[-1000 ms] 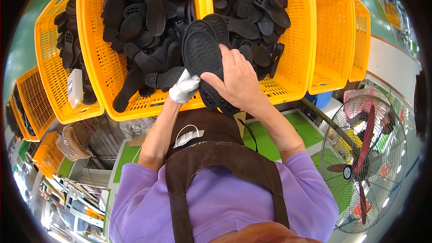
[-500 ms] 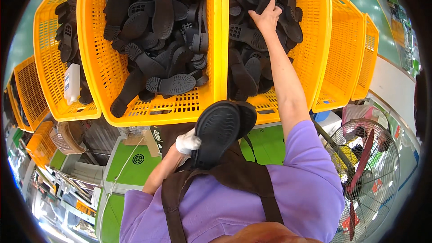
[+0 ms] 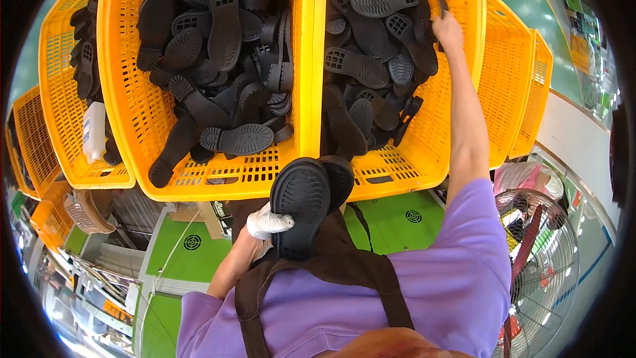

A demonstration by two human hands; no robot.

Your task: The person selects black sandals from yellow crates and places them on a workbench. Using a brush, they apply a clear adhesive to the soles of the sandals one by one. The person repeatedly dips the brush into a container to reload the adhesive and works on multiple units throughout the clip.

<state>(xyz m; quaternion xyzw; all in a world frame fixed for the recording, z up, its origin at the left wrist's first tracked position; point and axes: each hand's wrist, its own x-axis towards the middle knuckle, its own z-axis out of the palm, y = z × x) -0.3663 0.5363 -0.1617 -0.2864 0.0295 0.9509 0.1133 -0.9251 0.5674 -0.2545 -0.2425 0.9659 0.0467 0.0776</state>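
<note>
Two soles (image 3: 306, 202), stacked tread-up, sit clamped in the gloved left hand (image 3: 267, 222) near the chest, below the crates; their long axis runs toward the crates. The right hand (image 3: 448, 28) reaches into the right crate (image 3: 457, 126), fingers closed on a dark sole's edge (image 3: 441, 1).

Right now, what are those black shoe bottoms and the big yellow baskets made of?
The black soles look like matte rubber, with moulded tread and no shine. The yellow baskets look like hard glossy plastic, with walls that are a grid of holes. The left hand wears what seems a white cloth glove and holds stacked soles.
</note>
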